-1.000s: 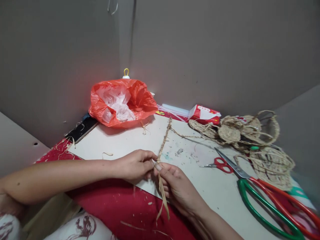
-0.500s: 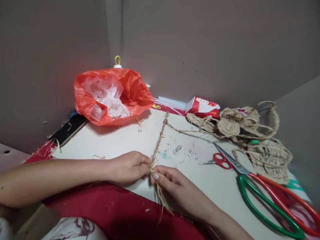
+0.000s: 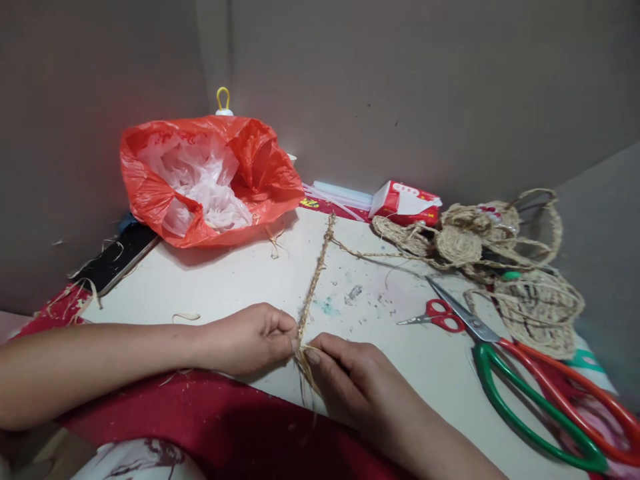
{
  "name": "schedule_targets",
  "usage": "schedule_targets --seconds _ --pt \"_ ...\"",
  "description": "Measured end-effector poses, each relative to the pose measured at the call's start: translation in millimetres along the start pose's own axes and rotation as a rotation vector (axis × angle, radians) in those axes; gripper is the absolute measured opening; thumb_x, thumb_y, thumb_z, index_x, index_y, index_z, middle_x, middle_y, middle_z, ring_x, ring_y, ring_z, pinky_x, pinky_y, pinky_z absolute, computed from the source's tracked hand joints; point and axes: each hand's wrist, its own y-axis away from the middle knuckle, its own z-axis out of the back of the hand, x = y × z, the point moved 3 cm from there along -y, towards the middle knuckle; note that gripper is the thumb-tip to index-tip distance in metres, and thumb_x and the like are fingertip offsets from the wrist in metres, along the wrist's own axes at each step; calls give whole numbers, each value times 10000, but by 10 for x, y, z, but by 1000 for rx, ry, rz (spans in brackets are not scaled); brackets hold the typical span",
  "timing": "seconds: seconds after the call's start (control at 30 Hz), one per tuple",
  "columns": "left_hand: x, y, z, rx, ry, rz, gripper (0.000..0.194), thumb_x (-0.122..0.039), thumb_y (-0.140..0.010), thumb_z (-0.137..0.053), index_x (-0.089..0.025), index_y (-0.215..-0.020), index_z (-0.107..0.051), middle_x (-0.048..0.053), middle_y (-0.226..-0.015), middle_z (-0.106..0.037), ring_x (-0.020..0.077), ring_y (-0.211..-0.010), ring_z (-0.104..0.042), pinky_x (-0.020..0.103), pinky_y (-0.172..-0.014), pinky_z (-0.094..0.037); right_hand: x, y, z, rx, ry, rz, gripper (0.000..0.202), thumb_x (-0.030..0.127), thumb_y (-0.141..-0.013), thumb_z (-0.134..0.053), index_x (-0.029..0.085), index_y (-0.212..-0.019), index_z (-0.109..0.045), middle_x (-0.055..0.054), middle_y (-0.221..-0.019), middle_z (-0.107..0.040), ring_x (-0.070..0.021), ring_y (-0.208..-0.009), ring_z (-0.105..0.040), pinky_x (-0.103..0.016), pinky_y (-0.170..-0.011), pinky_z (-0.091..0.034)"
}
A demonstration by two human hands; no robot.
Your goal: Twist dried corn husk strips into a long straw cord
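A straw-coloured braid (image 3: 315, 283) runs down the white board (image 3: 240, 280) toward me, its loose strands hanging at the near end. Beside that end, on the left, my left hand (image 3: 260, 339) is closed, thumb and fingers pinching the braid. Just to the right, my right hand (image 3: 350, 370) pinches a thin strand between thumb and forefinger. The two hands are almost touching. A thin twisted cord (image 3: 370, 254) leads from the braid's far end to the woven pieces (image 3: 460, 245) at the right.
Large scissors (image 3: 487, 333) with red and green handles lie at the right, beside small red scissors (image 3: 440, 316). At the back are an orange plastic bag (image 3: 270, 163) and a red tissue pack (image 3: 406, 202). A black phone (image 3: 117, 260) rests at the left edge.
My right hand has drawn slightly right and away from the left, with a strand now stretched between them. My left hand stays at the braid. The camera view has shifted a little.
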Motion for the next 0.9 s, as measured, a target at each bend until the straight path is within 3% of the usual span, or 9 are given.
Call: schedule_targets --seconds 0.13,0.27,0.33,0.4,0.57,0.7,0.77,0.83,0.9 --pt "17 11 -42 -59 -16 -17 232 -247 -826 -497 -162 -616 -448 -93 -461 -306 46 -418 -227 194 -409 -172 40 26 -38 2 -164 -87 331 395 -931 -376 202 -666 -420 38 -567 -391 -107 -518 -334 -229 -479 -266" --pt "79 -5 -108 -25 82 -60 255 -264 -851 -461 -135 -643 -531 -29 -543 -508 55 -442 -353 200 -434 -247 42 43 -265 -11 -427 -262 332 372 -924 -346 186 -701 -506 56 -508 -329 -100 -470 -281 -220 -431 -235" --pt "108 -12 -121 -38 170 -72 259 -265 -844 -480 -135 -625 -524 -6 -579 -557 67 -493 -438 200 -490 -316 44 47 -347 -85 -330 -236 314 343 -911 -355 186 -689 -511 49 -499 -353 -102 -461 -304 -218 -430 -249" --pt "126 -11 -121 -69 248 -57 235 -245 -816 -523 -137 -607 -514 -20 -551 -541 67 -506 -458 195 -516 -338 65 56 -379 -167 -130 -116 321 320 -908 -350 191 -644 -477 28 -505 -411 -107 -460 -353 -222 -443 -277" --pt "118 8 -119 -95 303 -9 221 -238 -783 -576 -125 -598 -536 -44 -502 -513 37 -429 -356 182 -442 -260 124 94 -361 -307 352 91 317 195 -899 -349 186 -617 -495 -10 -487 -549 -119 -393 -477 -232 -426 -285" --pt "141 3 -139 -81 302 24 256 -324 -786 -596 -121 -637 -547 4 -589 -593 64 -488 -458 186 -467 -308 159 66 -483 -226 694 148 190 53 -767 -449 164 -694 -586 -50 -541 -627 -167 -383 -555 -266 -371 -197" --pt "160 1 -141 -89 273 55 277 -360 -795 -589 -126 -655 -539 -19 -554 -551 56 -464 -420 181 -439 -273 169 81 -588 -131 751 212 187 11 -689 -496 150 -729 -614 -67 -584 -653 -186 -420 -581 -274 -375 -181" --pt "162 5 -133 -97 226 60 287 -375 -804 -584 -129 -664 -535 -65 -487 -451 36 -420 -312 178 -407 -202 171 154 -657 -16 624 296 178 11 -679 -528 167 -686 -614 -59 -594 -664 -181 -452 -579 -273 -394 -207" --pt "151 18 -120 -93 202 64 278 -382 -800 -593 -136 -685 -536 -95 -446 -366 32 -396 -235 185 -388 -153 143 265 -614 51 357 300 189 80 -739 -559 196 -592 -583 -25 -537 -638 -160 -449 -543 -271 -420 -259"
